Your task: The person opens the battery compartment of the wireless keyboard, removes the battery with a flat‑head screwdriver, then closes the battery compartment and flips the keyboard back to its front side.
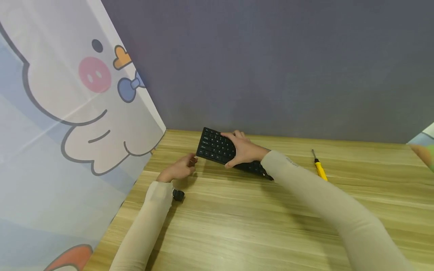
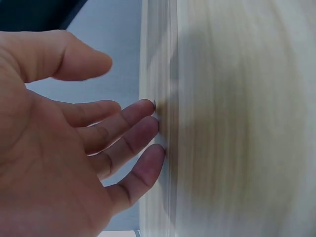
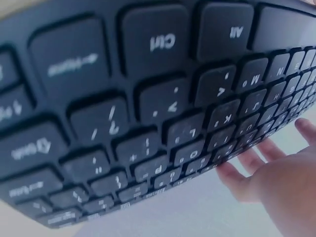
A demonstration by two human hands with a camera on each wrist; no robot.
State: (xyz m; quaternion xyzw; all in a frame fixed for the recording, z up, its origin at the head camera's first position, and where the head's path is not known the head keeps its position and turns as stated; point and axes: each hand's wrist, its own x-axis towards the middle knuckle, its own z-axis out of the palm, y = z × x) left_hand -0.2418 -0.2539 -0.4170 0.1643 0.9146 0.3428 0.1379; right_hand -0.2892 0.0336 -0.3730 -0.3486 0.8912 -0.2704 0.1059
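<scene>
A black keyboard (image 1: 215,146) slants across the back of the wooden table, near the grey wall. My right hand (image 1: 242,148) grips it across its width, thumb at the near long edge and fingers over the far one. In the right wrist view, the keys of the keyboard (image 3: 168,94) fill the picture, and fingers of my right hand (image 3: 281,173) reach its far edge. My left hand (image 1: 179,168) is just left of the keyboard's left end and holds nothing. Up close, the left hand (image 2: 74,148) has loosely bent fingers, their tips at the tabletop.
A yellow-handled screwdriver (image 1: 320,169) lies right of the keyboard. A small black block (image 1: 178,195) shows beside my left wrist. Behind the table rises a grey wall (image 1: 271,75); a cartoon-printed sheet (image 1: 84,131) borders the left. Something blurred, skin-toned and green, enters at the right edge.
</scene>
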